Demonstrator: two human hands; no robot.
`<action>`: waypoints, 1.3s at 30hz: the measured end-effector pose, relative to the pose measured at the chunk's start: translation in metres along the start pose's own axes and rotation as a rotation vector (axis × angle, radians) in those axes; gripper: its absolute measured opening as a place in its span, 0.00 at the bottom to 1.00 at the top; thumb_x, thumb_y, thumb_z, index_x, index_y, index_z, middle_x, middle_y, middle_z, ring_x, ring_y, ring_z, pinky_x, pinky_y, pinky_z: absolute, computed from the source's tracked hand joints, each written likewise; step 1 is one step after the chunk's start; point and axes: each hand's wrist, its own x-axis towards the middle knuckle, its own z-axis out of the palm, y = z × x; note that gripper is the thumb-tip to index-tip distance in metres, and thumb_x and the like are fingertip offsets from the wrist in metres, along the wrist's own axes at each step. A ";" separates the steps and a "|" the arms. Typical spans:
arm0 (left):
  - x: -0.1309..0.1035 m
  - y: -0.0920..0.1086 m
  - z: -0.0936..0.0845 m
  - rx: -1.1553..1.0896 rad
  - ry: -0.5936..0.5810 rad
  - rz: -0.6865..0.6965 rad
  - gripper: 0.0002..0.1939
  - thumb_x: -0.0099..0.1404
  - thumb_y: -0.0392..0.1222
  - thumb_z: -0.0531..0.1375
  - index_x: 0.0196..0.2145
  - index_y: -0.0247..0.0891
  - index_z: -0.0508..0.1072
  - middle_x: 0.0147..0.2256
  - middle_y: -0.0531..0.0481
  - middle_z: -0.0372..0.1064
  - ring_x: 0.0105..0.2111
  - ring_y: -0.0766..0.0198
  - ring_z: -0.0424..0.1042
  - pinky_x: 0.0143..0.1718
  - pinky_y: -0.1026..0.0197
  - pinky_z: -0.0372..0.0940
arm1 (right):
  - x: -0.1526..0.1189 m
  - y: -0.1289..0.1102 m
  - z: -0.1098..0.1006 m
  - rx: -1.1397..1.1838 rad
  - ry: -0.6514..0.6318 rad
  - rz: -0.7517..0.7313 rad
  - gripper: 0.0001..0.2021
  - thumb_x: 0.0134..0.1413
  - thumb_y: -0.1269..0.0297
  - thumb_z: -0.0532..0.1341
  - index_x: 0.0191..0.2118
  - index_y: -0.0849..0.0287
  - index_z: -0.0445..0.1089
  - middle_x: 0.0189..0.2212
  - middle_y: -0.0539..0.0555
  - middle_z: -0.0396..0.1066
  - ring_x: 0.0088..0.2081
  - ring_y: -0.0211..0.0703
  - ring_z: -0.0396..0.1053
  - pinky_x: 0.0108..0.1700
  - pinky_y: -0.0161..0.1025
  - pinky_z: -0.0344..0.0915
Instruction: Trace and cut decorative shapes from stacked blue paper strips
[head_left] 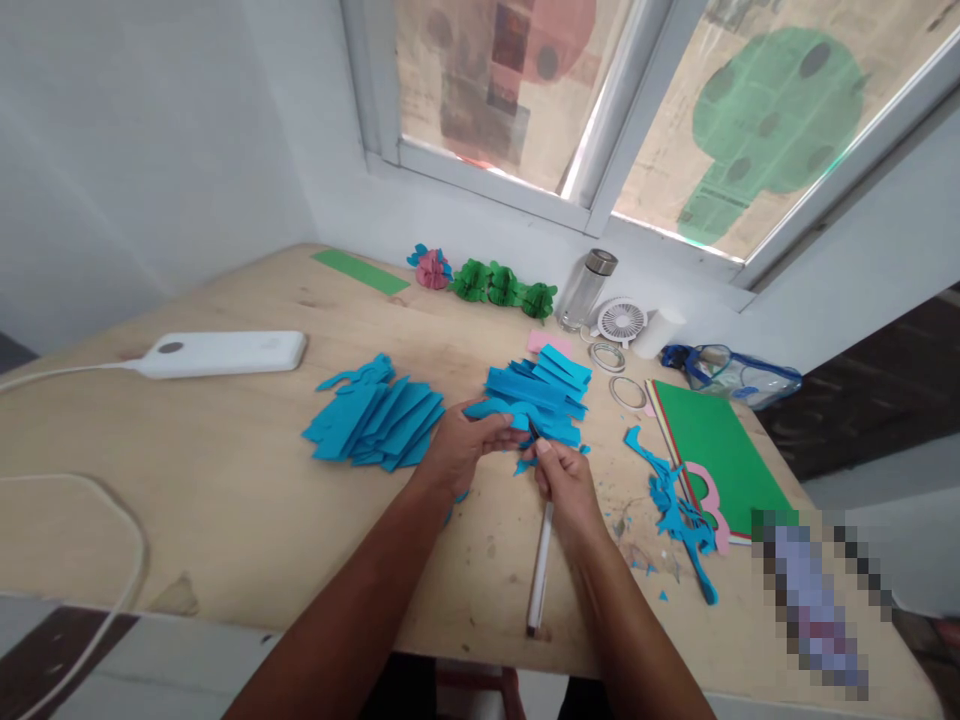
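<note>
My left hand (474, 438) is closed on a piece of blue paper (499, 410), which curves out beyond the fingertips. My right hand (564, 472) grips small scissors (533, 428); only their dark blades show, against the paper's edge, and the handles are hidden in the fingers. Just behind the hands lies a pile of blue paper strips (540, 390). Left of my left hand is a fanned stack of folded blue papers (379, 420). A white pen (539, 580) rests on the table below my right hand.
Blue paper scraps (671, 500) and a green paper pad (724, 450) lie right. Along the back stand green paper ornaments (501, 285), a glass bottle (585, 292) and a small fan (622, 320). A white corded device (225, 353) lies left on the wooden table (247, 520).
</note>
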 end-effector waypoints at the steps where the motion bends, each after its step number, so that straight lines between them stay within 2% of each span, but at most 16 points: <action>1: 0.000 0.001 0.000 -0.001 -0.001 0.002 0.09 0.44 0.39 0.70 0.25 0.35 0.76 0.24 0.46 0.77 0.25 0.56 0.77 0.31 0.56 0.74 | 0.000 0.000 0.000 -0.004 -0.004 0.001 0.26 0.49 0.39 0.61 0.24 0.62 0.72 0.10 0.42 0.51 0.14 0.30 0.43 0.18 0.33 0.39; 17: 0.000 0.004 -0.006 0.049 -0.035 -0.024 0.10 0.44 0.38 0.70 0.25 0.34 0.75 0.23 0.50 0.76 0.25 0.57 0.77 0.33 0.54 0.73 | 0.001 -0.001 -0.009 0.009 -0.080 0.031 0.25 0.49 0.40 0.62 0.25 0.62 0.73 0.10 0.42 0.50 0.14 0.30 0.43 0.19 0.33 0.38; 27: 0.000 0.010 -0.012 0.138 -0.102 -0.054 0.09 0.45 0.40 0.70 0.25 0.35 0.77 0.25 0.47 0.77 0.27 0.57 0.77 0.33 0.57 0.72 | 0.001 -0.007 -0.012 -0.053 -0.129 0.026 0.26 0.48 0.39 0.61 0.24 0.62 0.72 0.10 0.41 0.48 0.15 0.30 0.42 0.20 0.34 0.37; 34: 0.002 0.011 -0.015 0.187 -0.113 -0.042 0.09 0.44 0.42 0.70 0.25 0.35 0.78 0.24 0.47 0.76 0.25 0.59 0.76 0.29 0.60 0.71 | 0.001 -0.005 -0.016 -0.118 -0.147 0.002 0.24 0.51 0.42 0.61 0.24 0.62 0.72 0.12 0.42 0.48 0.17 0.31 0.44 0.21 0.34 0.39; 39: 0.004 0.012 -0.015 0.165 -0.096 -0.049 0.08 0.43 0.42 0.70 0.21 0.36 0.77 0.21 0.48 0.75 0.22 0.63 0.73 0.28 0.61 0.70 | 0.001 -0.006 -0.016 -0.141 -0.145 0.009 0.24 0.50 0.42 0.61 0.24 0.62 0.72 0.12 0.42 0.48 0.17 0.31 0.44 0.21 0.34 0.39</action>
